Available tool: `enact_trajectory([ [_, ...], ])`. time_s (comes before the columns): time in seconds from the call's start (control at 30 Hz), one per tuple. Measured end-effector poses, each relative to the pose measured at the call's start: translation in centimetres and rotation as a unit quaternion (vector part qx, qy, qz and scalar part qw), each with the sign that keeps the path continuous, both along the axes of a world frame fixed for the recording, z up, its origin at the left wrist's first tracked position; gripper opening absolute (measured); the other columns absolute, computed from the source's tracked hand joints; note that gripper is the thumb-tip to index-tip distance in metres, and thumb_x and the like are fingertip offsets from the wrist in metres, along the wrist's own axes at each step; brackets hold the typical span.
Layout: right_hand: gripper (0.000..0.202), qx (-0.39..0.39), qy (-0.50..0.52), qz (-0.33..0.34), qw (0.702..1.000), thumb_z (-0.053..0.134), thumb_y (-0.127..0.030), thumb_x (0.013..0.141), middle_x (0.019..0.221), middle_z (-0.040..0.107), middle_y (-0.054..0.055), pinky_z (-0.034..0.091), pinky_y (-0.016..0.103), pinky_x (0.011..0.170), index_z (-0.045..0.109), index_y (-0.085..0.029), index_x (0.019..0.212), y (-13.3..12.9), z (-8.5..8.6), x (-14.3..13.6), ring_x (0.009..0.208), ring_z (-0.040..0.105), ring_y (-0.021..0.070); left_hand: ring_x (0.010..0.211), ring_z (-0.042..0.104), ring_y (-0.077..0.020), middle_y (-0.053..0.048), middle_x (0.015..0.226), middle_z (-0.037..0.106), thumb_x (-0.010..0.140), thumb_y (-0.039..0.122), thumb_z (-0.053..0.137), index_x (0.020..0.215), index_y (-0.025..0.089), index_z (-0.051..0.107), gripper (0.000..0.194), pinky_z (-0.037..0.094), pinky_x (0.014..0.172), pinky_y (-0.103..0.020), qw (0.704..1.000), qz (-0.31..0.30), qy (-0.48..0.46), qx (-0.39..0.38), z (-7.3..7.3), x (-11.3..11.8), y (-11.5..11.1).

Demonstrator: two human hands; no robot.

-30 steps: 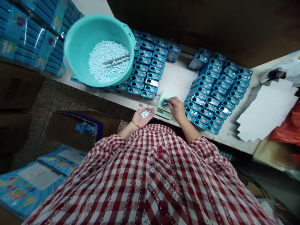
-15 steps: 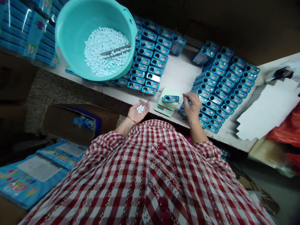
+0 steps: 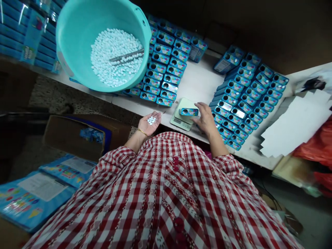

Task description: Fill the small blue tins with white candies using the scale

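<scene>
A small pile of white candies (image 3: pixel 151 120) rests in my left hand (image 3: pixel 148 124), which is palm up with the fingers nearly flat. A blue tin (image 3: pixel 188 112) with a round hole at one end of its top stands on the pale kitchen scale (image 3: pixel 178 122). My right hand (image 3: pixel 206 119) is at the right end of that tin, thumb and fingers spread apart. Whether the fingertips touch the tin I cannot tell. Inside the turquoise tub (image 3: pixel 75 38), at the upper left, lie many loose white candies and a metal scoop-like tool (image 3: pixel 127 57).
Rows of blue tins (image 3: pixel 155 75) stand beside the tub, and more rows of tins (image 3: pixel 234 119) stand right of the scale. White paper sheets (image 3: pixel 295 124) lie at the far right. Below left are an opened cardboard box (image 3: pixel 72 138) and blue printed packs (image 3: pixel 38 197).
My right hand has moved left to the tin on the scale, and its fingers have spread from a pinch. My left hand, still carrying the candies, has shifted slightly left.
</scene>
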State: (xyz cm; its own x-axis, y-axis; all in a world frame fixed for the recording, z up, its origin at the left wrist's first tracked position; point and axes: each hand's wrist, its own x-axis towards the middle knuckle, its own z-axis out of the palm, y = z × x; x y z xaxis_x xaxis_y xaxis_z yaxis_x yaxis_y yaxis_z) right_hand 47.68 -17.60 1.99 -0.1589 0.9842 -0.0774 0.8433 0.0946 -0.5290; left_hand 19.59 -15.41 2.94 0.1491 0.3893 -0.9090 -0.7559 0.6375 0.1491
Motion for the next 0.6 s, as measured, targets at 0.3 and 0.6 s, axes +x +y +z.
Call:
enact_trajectory([
  [0.3,0.033,0.064,-0.029,-0.054,0.996,0.055,-0.027,0.078,0.1,0.06,0.011,0.045,0.039,0.085,0.058,-0.017,0.109,8.7,-1.7,1.9,0.093,0.053,0.0253,0.079,0.069,-0.0173,-0.012,0.083,0.07,0.087,0.012,0.04,0.092,0.009,0.063,0.025,0.057,0.068,-0.027,0.999,0.053,0.009,0.002,0.7,-1.1,0.2],
  [0.6,0.044,0.055,-0.059,-0.144,0.986,0.048,-0.016,0.079,0.124,0.053,0.015,0.04,0.039,0.095,0.053,-0.012,0.123,22.4,-2.7,2.7,0.11,0.048,0.0254,0.074,0.07,-0.0178,-0.012,0.081,0.07,0.088,0.012,0.037,0.09,0.011,0.062,0.025,0.058,0.065,-0.027,0.993,0.107,0.05,-0.023,1.3,-3.0,-0.9],
])
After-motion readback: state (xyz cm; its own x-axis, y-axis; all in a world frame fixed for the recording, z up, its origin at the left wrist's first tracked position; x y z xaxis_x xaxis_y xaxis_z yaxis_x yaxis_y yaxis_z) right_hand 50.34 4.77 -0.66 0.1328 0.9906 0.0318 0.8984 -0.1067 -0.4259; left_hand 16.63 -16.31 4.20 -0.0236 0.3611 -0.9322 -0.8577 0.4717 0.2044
